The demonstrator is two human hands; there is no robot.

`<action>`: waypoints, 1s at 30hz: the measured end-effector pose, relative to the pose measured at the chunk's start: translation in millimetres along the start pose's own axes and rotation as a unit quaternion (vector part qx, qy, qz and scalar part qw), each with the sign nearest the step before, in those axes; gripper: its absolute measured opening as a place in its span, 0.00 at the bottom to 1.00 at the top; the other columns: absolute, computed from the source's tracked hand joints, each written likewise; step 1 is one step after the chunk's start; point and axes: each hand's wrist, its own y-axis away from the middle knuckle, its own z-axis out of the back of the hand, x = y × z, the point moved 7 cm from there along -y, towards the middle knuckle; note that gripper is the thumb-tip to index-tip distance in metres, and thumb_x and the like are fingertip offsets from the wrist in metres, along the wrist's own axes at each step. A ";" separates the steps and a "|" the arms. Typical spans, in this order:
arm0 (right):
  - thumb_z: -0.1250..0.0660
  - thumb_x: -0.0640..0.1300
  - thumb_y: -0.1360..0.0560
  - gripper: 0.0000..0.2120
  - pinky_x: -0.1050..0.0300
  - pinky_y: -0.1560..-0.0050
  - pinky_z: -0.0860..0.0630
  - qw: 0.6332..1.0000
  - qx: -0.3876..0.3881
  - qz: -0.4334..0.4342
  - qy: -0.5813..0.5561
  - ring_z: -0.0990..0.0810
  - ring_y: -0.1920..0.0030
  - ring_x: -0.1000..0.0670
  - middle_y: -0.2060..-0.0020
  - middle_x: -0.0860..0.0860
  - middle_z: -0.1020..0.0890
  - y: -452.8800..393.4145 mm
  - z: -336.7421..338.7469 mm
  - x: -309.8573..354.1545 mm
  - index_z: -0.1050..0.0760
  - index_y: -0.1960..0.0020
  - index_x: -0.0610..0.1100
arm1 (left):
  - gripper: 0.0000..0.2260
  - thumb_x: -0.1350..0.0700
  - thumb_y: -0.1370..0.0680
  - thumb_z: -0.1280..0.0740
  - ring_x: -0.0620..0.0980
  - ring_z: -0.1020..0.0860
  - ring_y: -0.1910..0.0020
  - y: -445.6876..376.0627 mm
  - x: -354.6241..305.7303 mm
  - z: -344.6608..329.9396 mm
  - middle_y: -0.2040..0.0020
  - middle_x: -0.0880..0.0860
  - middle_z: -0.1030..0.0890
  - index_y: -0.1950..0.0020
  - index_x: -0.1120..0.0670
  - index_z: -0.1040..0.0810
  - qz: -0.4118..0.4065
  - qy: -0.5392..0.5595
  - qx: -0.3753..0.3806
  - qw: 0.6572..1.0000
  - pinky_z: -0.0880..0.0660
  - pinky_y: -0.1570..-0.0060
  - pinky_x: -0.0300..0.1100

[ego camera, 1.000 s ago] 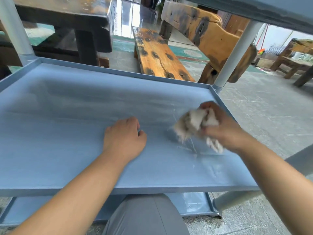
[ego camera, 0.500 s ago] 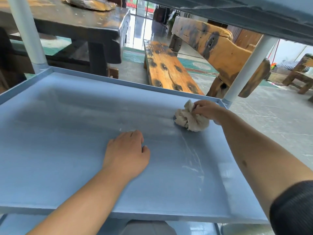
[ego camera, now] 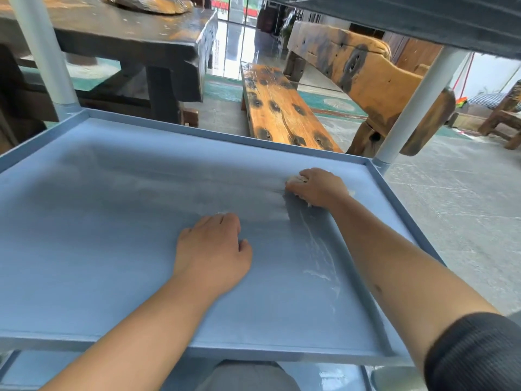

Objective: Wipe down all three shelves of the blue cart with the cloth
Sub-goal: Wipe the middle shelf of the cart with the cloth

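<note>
Middle shelf (ego camera: 112,249): right hand (ego camera: 317,187) gripping cloth (ego camera: 294,180) has pushed farther back; left hand (ego camera: 212,249) stays resting, fingers loosely curled

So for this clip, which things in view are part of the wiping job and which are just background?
Part of the job:
- pale crumpled cloth, in the right hand grip
- blue metal cart's middle shelf
- left hand, resting on the shelf

Just background:
- dark wooden table
- orange knotted wooden bench
- grey concrete floor
</note>
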 end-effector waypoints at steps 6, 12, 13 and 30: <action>0.41 0.68 0.32 0.24 0.52 0.51 0.29 0.989 0.041 0.134 0.044 0.24 0.42 0.47 0.41 0.55 0.21 32.1 -10.1 25.9 0.25 0.40 0.59 | 0.06 0.48 0.26 0.39 0.55 0.26 0.46 -1.4 0.0 -2.0 0.51 0.51 0.22 0.53 0.48 0.31 0.004 -0.010 0.005 1.000 0.30 0.51 0.48; 0.43 0.72 0.36 0.30 0.51 0.39 0.33 0.977 0.085 0.192 0.044 0.33 0.31 0.50 0.32 0.58 0.27 114.6 -12.3 33.4 0.33 0.34 0.66 | 0.05 0.48 0.26 0.37 0.56 0.26 0.46 -2.5 3.0 -4.2 0.51 0.52 0.22 0.54 0.47 0.32 0.013 -0.001 0.007 1.000 0.33 0.55 0.47; 0.44 0.72 0.35 0.30 0.47 0.36 0.33 0.974 0.092 0.203 0.039 0.33 0.30 0.51 0.32 0.60 0.27 130.6 -11.3 34.2 0.34 0.35 0.66 | 0.05 0.48 0.26 0.37 0.56 0.26 0.46 -2.5 3.2 -4.4 0.51 0.52 0.22 0.54 0.47 0.32 0.013 -0.001 0.006 1.000 0.34 0.55 0.47; 0.34 0.55 0.38 0.24 0.56 0.49 0.25 0.936 0.278 0.173 0.130 0.23 0.45 0.56 0.43 0.62 0.22 283.4 45.0 -27.1 0.23 0.42 0.56 | 0.05 0.51 0.27 0.37 0.56 0.26 0.45 -1.4 -0.7 -3.5 0.50 0.53 0.21 0.53 0.48 0.31 -0.002 -0.011 0.024 1.000 0.29 0.51 0.50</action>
